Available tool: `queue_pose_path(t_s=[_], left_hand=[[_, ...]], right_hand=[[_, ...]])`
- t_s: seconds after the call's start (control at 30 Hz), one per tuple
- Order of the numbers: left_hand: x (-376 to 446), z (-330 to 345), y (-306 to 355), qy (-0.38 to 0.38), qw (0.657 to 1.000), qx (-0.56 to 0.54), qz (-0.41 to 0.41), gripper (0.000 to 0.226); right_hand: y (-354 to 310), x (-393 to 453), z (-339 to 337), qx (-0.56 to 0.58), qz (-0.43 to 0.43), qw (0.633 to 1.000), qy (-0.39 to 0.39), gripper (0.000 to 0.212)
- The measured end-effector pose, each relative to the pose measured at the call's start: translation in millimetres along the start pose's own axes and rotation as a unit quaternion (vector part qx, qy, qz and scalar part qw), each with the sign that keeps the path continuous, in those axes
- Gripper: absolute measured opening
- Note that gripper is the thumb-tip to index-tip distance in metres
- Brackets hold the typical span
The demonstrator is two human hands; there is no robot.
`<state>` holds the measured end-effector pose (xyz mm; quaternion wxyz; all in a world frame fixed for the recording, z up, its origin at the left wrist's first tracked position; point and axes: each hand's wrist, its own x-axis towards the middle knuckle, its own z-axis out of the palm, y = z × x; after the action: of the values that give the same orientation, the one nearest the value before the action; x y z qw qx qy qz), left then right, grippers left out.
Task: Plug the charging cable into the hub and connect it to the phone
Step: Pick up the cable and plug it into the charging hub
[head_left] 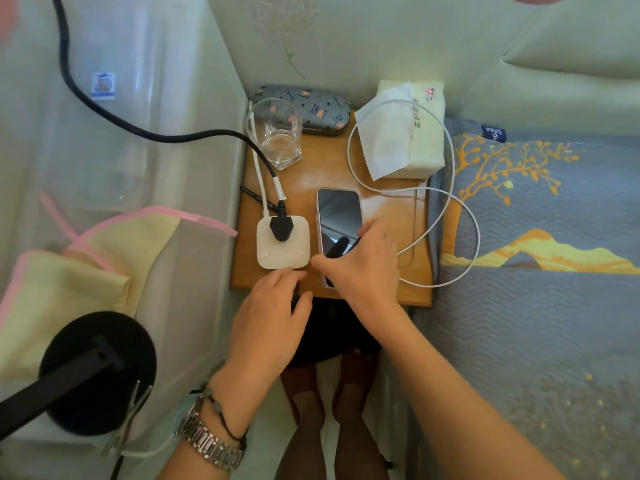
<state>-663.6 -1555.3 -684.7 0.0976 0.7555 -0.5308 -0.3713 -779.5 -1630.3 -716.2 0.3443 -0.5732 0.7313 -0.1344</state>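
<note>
A white square hub (283, 249) lies on the left of a small wooden bedside table (381, 209), with a black plug in its top. Just to its right lies the phone (338, 213), screen up and dark. A white charging cable (450, 188) loops around the tissue pack and over the bed edge, and both of its ends run under my right hand. My right hand (363, 268) spans the phone's near end, thumb at its left edge and fingers at its right edge. My left hand (273, 317) is curled at the hub's near edge; what its fingertips hold is hidden.
An empty drinking glass (277, 133) and a grey glasses case (304, 109) stand at the table's back left, a tissue pack (405, 136) at the back right. A thick black cord (104, 109) runs to the hub. The bed (536, 271) adjoins on the right, a black lamp base (97, 372) sits low left.
</note>
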Motion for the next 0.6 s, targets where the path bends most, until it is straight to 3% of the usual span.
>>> queue_pose_path(t_s=[0.6], left_hand=[[4.4,1.0,-4.0,0.016,1.000,0.005,-0.014,0.035]], right_hand=[[17.6,5.4,19.6,-0.009,-0.012,1.000,0.025,0.064]])
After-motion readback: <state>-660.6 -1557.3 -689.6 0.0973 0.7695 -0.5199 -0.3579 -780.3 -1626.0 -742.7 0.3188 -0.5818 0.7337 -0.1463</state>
